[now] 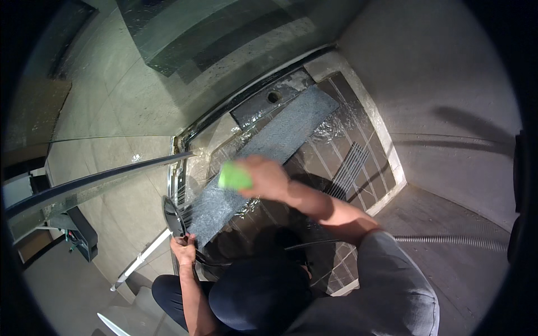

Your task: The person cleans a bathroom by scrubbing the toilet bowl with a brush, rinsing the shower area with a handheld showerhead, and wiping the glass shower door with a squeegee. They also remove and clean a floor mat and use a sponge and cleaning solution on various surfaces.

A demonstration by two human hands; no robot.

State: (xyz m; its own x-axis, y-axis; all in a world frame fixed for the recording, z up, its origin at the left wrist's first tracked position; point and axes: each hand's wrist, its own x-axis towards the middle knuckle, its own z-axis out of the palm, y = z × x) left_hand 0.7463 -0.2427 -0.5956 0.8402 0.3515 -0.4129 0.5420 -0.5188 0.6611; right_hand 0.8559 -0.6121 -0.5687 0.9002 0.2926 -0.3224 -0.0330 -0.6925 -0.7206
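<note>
My left hand (183, 250) grips the handle of a round shower head (172, 215) at the lower left. Water sprays from it to the right, onto the near end of a long grey stone-like slab (290, 126). The slab lies wet and slanted across the brown tiled shower floor (319, 153). In my right hand (267, 178) is a bright green scrubbing pad or sponge (233, 176), blurred by motion. That hand is over the slab's middle; whether the pad touches the surface I cannot tell.
Beyond the slab, a round drain hole (274, 97) sits in a dark recess. A slatted metal grate (351, 168) lies to the right. The shower hose (445, 241) crosses from the right wall. At left are a glass panel's dark edge (105, 178) and a white pole (141, 260).
</note>
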